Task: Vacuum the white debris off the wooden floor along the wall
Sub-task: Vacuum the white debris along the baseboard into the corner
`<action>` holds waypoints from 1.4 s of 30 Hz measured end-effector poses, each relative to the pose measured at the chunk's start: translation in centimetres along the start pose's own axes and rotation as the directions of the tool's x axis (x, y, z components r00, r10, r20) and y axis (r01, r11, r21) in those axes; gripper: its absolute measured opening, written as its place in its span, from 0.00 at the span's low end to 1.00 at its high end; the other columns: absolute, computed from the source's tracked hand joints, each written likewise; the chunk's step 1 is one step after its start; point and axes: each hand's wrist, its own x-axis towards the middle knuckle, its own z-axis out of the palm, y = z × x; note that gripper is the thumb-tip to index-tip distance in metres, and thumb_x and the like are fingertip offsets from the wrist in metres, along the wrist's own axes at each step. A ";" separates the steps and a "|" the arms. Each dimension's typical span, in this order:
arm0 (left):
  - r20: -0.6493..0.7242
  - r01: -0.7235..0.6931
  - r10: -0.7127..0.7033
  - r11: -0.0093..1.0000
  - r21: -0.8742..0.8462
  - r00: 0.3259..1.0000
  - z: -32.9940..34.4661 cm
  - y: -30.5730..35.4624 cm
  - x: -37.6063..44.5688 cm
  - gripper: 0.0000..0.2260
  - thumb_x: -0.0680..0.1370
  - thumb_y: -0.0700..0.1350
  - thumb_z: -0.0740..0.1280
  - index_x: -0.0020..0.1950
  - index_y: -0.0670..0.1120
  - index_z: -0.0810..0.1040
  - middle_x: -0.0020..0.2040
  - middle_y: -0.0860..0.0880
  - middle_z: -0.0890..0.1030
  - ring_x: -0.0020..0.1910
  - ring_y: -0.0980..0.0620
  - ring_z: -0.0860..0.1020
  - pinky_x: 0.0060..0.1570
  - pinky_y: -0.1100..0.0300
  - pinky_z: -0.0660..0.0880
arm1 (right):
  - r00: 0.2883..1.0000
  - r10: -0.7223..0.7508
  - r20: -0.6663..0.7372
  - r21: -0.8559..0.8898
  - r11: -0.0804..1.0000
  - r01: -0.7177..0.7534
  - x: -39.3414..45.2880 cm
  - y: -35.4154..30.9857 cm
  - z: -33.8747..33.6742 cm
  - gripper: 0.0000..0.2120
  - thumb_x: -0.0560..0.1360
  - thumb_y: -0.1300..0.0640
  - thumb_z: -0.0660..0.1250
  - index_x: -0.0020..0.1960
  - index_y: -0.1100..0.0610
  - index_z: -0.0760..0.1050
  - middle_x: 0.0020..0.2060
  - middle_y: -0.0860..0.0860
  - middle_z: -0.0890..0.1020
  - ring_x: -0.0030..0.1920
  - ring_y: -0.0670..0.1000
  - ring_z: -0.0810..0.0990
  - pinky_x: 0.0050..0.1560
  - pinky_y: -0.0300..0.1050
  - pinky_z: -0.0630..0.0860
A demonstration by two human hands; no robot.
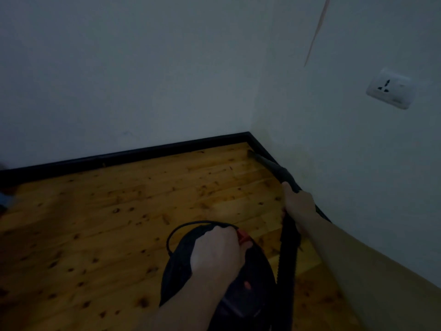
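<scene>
A black canister vacuum with a red part on top hangs low over the wooden floor. My left hand is closed around its carrying handle. My right hand grips the black hose and nozzle, whose tip points into the corner by the right wall's black baseboard. The ribbed hose runs from my right hand down to the canister. The room is dim and I see no white debris on the boards.
Two white walls meet at the corner ahead. A white power socket sits on the right wall. A thin pale strip hangs down the right wall. A dark blurred object lies at the left edge.
</scene>
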 end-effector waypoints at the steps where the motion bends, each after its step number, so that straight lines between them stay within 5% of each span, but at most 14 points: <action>1: 0.009 0.005 -0.005 1.000 -0.011 1.000 -0.2 0.0 0.7 0.23 0.82 0.66 0.61 0.45 0.48 0.79 0.39 0.51 0.77 0.34 0.51 0.74 0.35 0.57 0.72 | 1.000 0.003 -0.004 -0.015 1.000 -0.003 0.7 -0.2 0.0 0.33 0.75 0.30 0.62 0.55 0.61 0.77 0.46 0.64 0.84 0.45 0.64 0.85 0.49 0.61 0.84; 8: 0.072 0.088 -0.083 0.993 -0.080 0.994 -1.3 0.5 4.2 0.23 0.82 0.64 0.64 0.36 0.48 0.72 0.35 0.50 0.75 0.29 0.52 0.71 0.27 0.58 0.68 | 1.000 -0.022 -0.021 -0.056 0.998 0.021 3.4 -2.7 0.0 0.36 0.78 0.32 0.63 0.64 0.65 0.77 0.47 0.63 0.84 0.48 0.65 0.85 0.52 0.63 0.84; 14: 0.067 0.133 -0.127 0.985 -0.110 0.990 -0.7 0.8 5.5 0.18 0.84 0.55 0.66 0.37 0.47 0.72 0.35 0.49 0.75 0.30 0.50 0.73 0.25 0.59 0.68 | 0.999 -0.040 0.015 -0.071 0.997 0.041 3.5 -4.6 0.3 0.25 0.84 0.41 0.62 0.45 0.63 0.76 0.37 0.59 0.80 0.35 0.59 0.78 0.39 0.50 0.75; 26: 0.051 0.153 -0.148 0.982 -0.108 0.988 -0.3 0.4 4.8 0.19 0.84 0.52 0.67 0.36 0.48 0.68 0.34 0.50 0.72 0.29 0.53 0.69 0.25 0.59 0.66 | 0.983 -0.144 0.110 -0.068 0.986 0.152 1.6 -4.7 3.7 0.26 0.85 0.44 0.63 0.39 0.64 0.74 0.29 0.57 0.74 0.31 0.58 0.75 0.37 0.51 0.73; 27: 0.046 0.155 -0.151 0.982 -0.111 0.988 -0.2 0.4 4.6 0.19 0.84 0.52 0.67 0.36 0.48 0.68 0.34 0.51 0.72 0.29 0.53 0.69 0.25 0.59 0.65 | 0.980 -0.152 0.129 -0.064 0.985 0.161 1.4 -4.6 3.9 0.22 0.85 0.43 0.63 0.40 0.54 0.61 0.28 0.57 0.73 0.32 0.58 0.74 0.37 0.52 0.73; 28: 0.041 0.155 -0.151 0.981 -0.114 0.988 -0.1 0.4 4.4 0.18 0.83 0.52 0.67 0.36 0.48 0.69 0.34 0.50 0.73 0.29 0.53 0.70 0.25 0.59 0.65 | 0.977 -0.152 0.148 -0.069 0.984 0.164 0.9 -4.5 4.0 0.21 0.84 0.42 0.63 0.51 0.54 0.54 0.28 0.57 0.72 0.32 0.58 0.74 0.37 0.53 0.73; 29: 0.040 0.153 -0.149 0.982 -0.112 0.988 0.0 0.4 4.1 0.18 0.83 0.52 0.67 0.36 0.48 0.70 0.34 0.50 0.73 0.29 0.52 0.71 0.25 0.59 0.65 | 0.974 -0.147 0.171 -0.084 0.983 0.163 0.7 -4.4 4.1 0.23 0.84 0.41 0.63 0.40 0.53 0.59 0.28 0.57 0.72 0.30 0.57 0.73 0.37 0.53 0.73; 31: 0.038 0.151 -0.148 0.983 -0.104 0.988 0.3 0.5 3.5 0.18 0.83 0.52 0.67 0.36 0.48 0.72 0.34 0.50 0.74 0.29 0.52 0.72 0.24 0.59 0.65 | 0.966 -0.143 0.216 -0.106 0.980 0.169 0.2 -3.9 4.2 0.26 0.84 0.40 0.63 0.35 0.56 0.66 0.26 0.56 0.71 0.27 0.55 0.72 0.35 0.50 0.73; 36: 0.022 0.138 -0.137 0.988 -0.072 0.990 0.5 0.8 2.1 0.18 0.83 0.51 0.66 0.35 0.48 0.71 0.34 0.50 0.73 0.31 0.51 0.72 0.31 0.56 0.70 | 0.962 -0.127 0.242 -0.058 0.988 0.145 -1.8 -2.9 3.0 0.26 0.84 0.41 0.63 0.35 0.58 0.68 0.23 0.55 0.72 0.22 0.54 0.72 0.31 0.48 0.73; 42: -0.027 0.037 -0.038 0.999 -0.020 0.999 1.1 -0.2 0.2 0.17 0.84 0.59 0.63 0.44 0.49 0.77 0.41 0.49 0.80 0.37 0.50 0.78 0.36 0.56 0.74 | 0.979 -0.089 0.182 -0.039 0.994 0.098 -3.6 0.1 1.1 0.26 0.82 0.37 0.63 0.36 0.57 0.72 0.29 0.56 0.76 0.32 0.55 0.76 0.38 0.50 0.74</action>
